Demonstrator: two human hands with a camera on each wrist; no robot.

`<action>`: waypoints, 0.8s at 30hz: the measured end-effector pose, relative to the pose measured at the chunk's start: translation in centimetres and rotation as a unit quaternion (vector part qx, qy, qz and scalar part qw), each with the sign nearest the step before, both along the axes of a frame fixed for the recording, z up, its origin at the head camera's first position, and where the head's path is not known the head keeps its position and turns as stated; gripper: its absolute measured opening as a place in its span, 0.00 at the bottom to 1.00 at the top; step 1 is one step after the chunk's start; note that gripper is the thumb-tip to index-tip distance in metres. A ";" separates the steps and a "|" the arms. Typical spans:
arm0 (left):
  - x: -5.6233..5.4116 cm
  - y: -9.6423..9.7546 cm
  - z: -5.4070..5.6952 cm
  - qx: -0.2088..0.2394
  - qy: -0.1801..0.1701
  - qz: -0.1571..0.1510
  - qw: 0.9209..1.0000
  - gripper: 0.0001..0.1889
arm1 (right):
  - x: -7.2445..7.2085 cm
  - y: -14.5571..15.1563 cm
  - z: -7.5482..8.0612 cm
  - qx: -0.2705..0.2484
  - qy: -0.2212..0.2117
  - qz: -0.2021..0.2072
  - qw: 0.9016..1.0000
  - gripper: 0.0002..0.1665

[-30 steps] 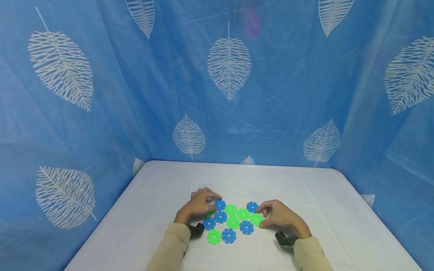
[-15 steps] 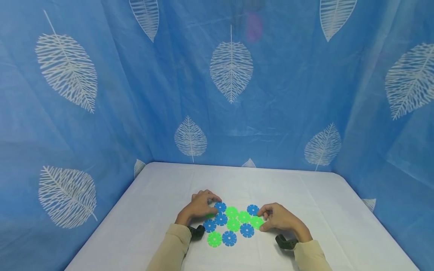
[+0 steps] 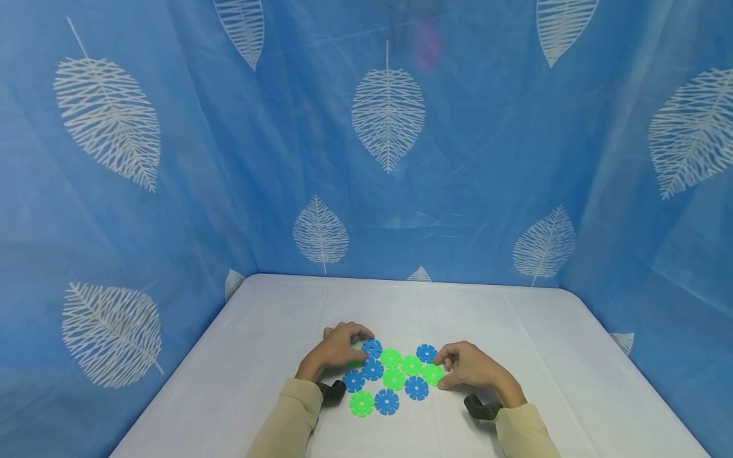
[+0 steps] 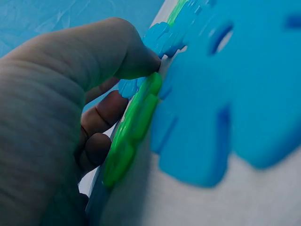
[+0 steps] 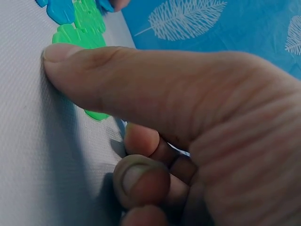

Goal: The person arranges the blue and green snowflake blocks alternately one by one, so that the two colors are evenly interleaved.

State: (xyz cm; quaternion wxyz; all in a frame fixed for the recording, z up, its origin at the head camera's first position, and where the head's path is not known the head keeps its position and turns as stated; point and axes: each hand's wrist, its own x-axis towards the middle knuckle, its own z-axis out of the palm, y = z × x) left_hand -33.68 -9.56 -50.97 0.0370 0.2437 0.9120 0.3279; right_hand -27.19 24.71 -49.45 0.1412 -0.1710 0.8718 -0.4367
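Several blue and green notched plastic discs, flower-shaped with a centre hole, lie on the white tabletop. My left hand (image 3: 336, 348) rests at the group's left side, thumb and index fingertips at the edges of a blue disc (image 3: 371, 348). A green disc (image 4: 134, 129) lies partly hidden beneath it, with a larger blue disc (image 4: 202, 122) close to the camera. On the right, my right hand (image 3: 472, 367) has its thumb (image 5: 70, 63) at the edge of a green disc (image 3: 432, 375). Its index fingertip is near another blue disc (image 3: 426, 353). Fingers of both hands are loosely bent.
Nearer the front lie a green disc (image 3: 361, 404) and a blue disc (image 3: 386, 402). Dark wrist-worn cameras (image 3: 482, 407) sit close over the table (image 3: 458, 305). A blue curtain (image 3: 458, 159) with white leaf prints surrounds the table's back and sides.
The head view has shifted slightly. Both hands and the discs keep almost the same places on the table.
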 end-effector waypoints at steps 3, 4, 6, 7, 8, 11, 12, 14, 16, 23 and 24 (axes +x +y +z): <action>-0.1 0.0 0.0 0.003 0.007 -0.006 1.000 0.19 | 0.0 -0.1 0.0 -0.003 -0.003 0.002 1.000 0.25; -0.1 0.0 0.0 0.005 0.009 -0.008 1.000 0.19 | 0.0 -0.1 0.0 -0.003 -0.003 0.002 1.000 0.24; -0.1 0.0 0.0 0.008 0.011 -0.010 1.000 0.19 | -0.1 -0.1 0.0 -0.005 -0.004 0.001 1.000 0.24; -0.1 0.0 0.0 0.009 0.011 -0.010 1.000 0.19 | -0.1 -0.1 0.0 -0.005 -0.004 0.000 1.000 0.24; -0.1 -0.1 0.0 0.010 0.011 -0.010 1.000 0.19 | -0.1 -0.1 -0.1 -0.005 -0.004 0.000 1.000 0.24; -0.1 -0.1 0.0 0.016 0.009 -0.009 1.000 0.19 | -0.2 0.0 -0.1 -0.004 -0.003 0.000 1.000 0.25; -0.1 -0.1 -0.1 0.016 0.008 -0.009 1.000 0.20 | -0.2 0.0 -0.1 -0.003 -0.003 0.000 1.000 0.25; -0.2 -0.2 -0.1 0.019 0.008 -0.010 1.000 0.20 | -0.2 0.0 -0.2 -0.004 -0.004 0.000 1.000 0.25; -0.3 -0.3 -0.2 0.021 0.009 -0.010 1.000 0.20 | -0.3 0.0 -0.2 -0.005 -0.007 -0.002 1.000 0.25; -0.4 -0.4 -0.4 0.045 -0.001 -0.009 0.999 0.20 | -0.2 -0.1 -0.1 -0.002 -0.010 -0.006 1.000 0.24; -0.4 -0.4 -0.4 0.051 -0.005 -0.008 0.999 0.20 | -0.1 -0.1 -0.1 -0.002 -0.008 -0.006 1.000 0.24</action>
